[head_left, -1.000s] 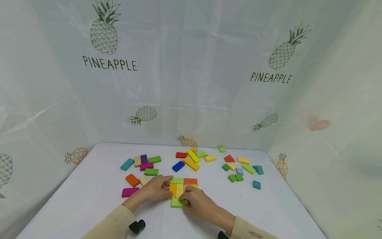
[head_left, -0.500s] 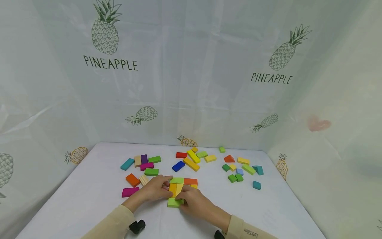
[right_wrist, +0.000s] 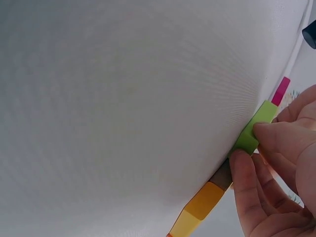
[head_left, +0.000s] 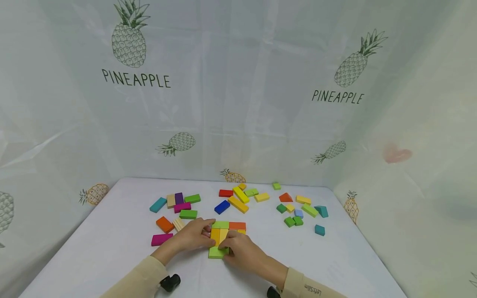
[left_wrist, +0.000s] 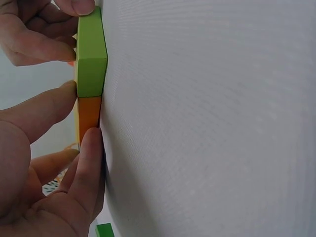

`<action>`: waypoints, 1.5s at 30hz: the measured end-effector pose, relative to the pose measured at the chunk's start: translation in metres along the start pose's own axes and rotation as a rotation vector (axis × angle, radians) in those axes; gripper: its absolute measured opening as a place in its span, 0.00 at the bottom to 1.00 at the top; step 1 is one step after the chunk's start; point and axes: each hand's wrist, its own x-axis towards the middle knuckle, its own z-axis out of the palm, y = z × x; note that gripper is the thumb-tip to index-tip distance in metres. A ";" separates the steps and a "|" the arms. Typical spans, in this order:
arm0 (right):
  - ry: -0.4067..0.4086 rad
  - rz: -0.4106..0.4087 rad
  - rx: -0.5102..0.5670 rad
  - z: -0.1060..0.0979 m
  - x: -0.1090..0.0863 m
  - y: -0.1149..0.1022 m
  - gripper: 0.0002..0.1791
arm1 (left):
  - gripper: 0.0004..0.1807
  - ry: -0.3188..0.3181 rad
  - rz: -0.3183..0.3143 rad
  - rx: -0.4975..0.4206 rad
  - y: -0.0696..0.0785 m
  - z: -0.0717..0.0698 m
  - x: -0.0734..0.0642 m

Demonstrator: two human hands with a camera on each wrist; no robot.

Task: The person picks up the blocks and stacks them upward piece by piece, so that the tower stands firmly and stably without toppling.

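My right hand [head_left: 244, 252] pinches a light green block [head_left: 216, 253] at the near end of a flat block arrangement. In the left wrist view this green block [left_wrist: 92, 76] stands flush against an orange-yellow block [left_wrist: 89, 112]. My left hand [head_left: 191, 236] rests along the arrangement's left side, its fingertips on the orange-yellow block and its thumb tip near the joint. A yellow block [head_left: 223, 234] lies beside it; another light green block [head_left: 220, 224] and a red-orange block [head_left: 237, 225] form the far row. My right hand hides the right part.
Loose blocks lie around on the white table [head_left: 112, 248]: a magenta block [head_left: 162, 239] and an orange block [head_left: 165, 224] at left, a blue block [head_left: 222, 207] behind, several greens and a teal block [head_left: 319, 230] at right. A pineapple-print curtain [head_left: 261, 124] encloses the table.
My right hand has slid the near light green block a little left, in line with the arrangement's left edge, and then stayed there. My left hand has kept its place.
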 end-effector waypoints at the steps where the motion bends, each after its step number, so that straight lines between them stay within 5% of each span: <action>1: 0.000 0.000 0.002 0.000 0.000 0.000 0.12 | 0.41 0.000 -0.001 0.000 0.000 0.000 0.000; 16: 0.041 0.013 0.170 -0.024 0.005 0.027 0.10 | 0.42 -0.019 0.009 0.005 -0.001 -0.002 0.001; 25: 0.146 0.163 0.115 -0.048 0.028 0.084 0.15 | 0.42 -0.022 0.006 -0.006 -0.003 -0.001 0.002; 35: 0.190 0.233 0.062 -0.061 0.043 0.144 0.22 | 0.42 -0.013 0.003 -0.008 -0.002 0.001 0.001; 40: 0.183 0.241 -0.003 -0.066 0.045 0.166 0.23 | 0.42 -0.013 0.000 -0.001 -0.003 0.002 0.002; 45: 0.094 0.292 -0.033 -0.069 0.047 0.174 0.25 | 0.43 -0.006 -0.004 0.007 -0.003 0.002 0.002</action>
